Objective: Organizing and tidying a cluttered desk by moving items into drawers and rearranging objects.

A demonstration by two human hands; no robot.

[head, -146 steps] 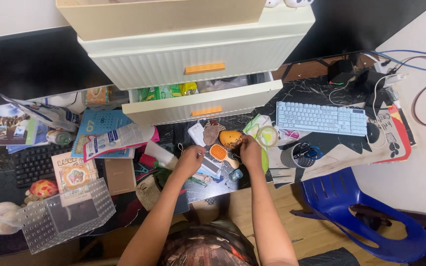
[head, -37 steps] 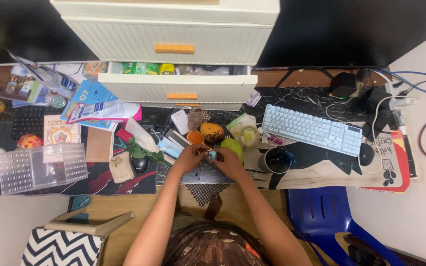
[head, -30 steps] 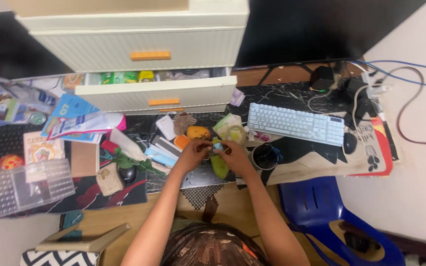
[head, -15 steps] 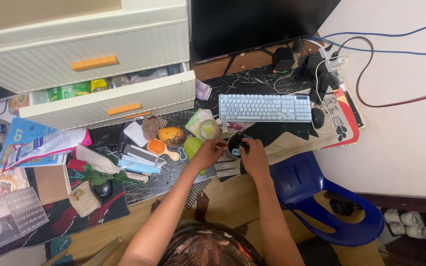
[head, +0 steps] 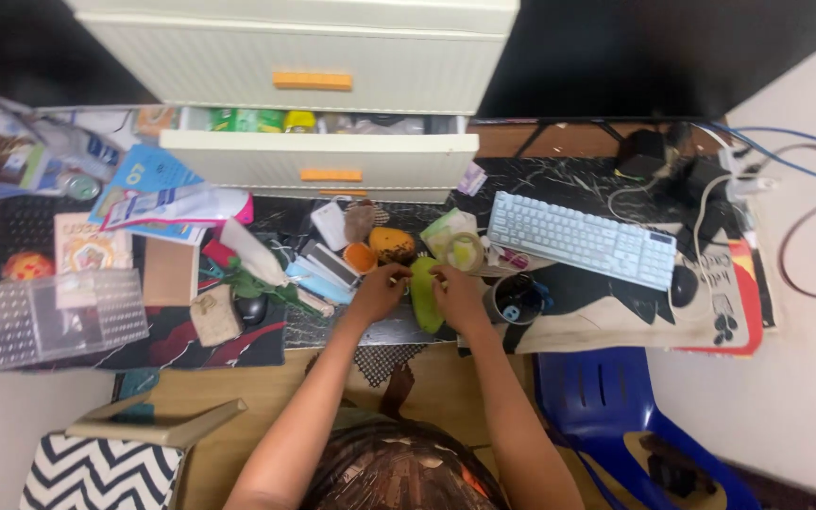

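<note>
My left hand (head: 376,291) and my right hand (head: 456,289) meet at the desk's front edge, one on each side of a green oblong soft object (head: 424,297). Both hands pinch its upper end with their fingertips. The object lies on the dark marbled desk mat (head: 540,184). Just right of my right hand stands a dark cup (head: 514,300) with a small blue thing inside. Behind the hands lie an orange round brush (head: 361,257), a brown-orange fruit-shaped item (head: 392,246) and a roll of clear tape (head: 465,252).
A cream drawer unit (head: 318,156) has its lower drawer pulled out over the desk. A white keyboard (head: 583,241) and a mouse (head: 682,285) lie right. Papers, packets and a clear plastic box (head: 49,316) crowd the left. A blue chair (head: 606,406) stands lower right.
Both hands were at the dark cup half a second ago with the small blue thing. They have since moved left to the green object. The blue thing sits in the cup.
</note>
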